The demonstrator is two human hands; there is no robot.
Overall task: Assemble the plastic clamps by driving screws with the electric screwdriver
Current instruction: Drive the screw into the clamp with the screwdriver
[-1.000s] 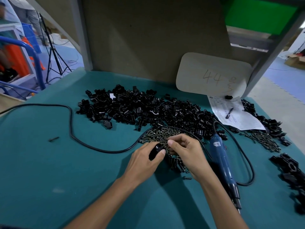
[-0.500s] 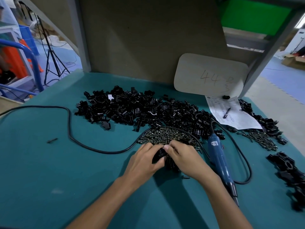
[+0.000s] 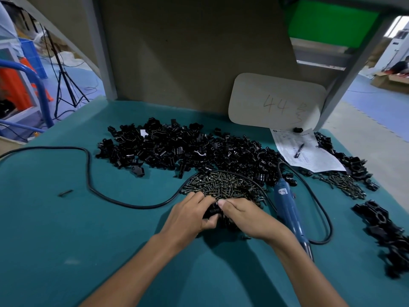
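Lying: electric screwdriver (image 3: 287, 209) | bit nearward | left hand (image 3: 188, 218), right hand (image 3: 245, 218) pinch clamp (image 3: 213, 211)

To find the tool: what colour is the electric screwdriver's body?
Blue; the electric screwdriver shows best in the head view.

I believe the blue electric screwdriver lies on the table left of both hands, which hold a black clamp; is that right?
Not quite. The head view shows the blue electric screwdriver lying right of both hands; the left hand and right hand do hold a black clamp.
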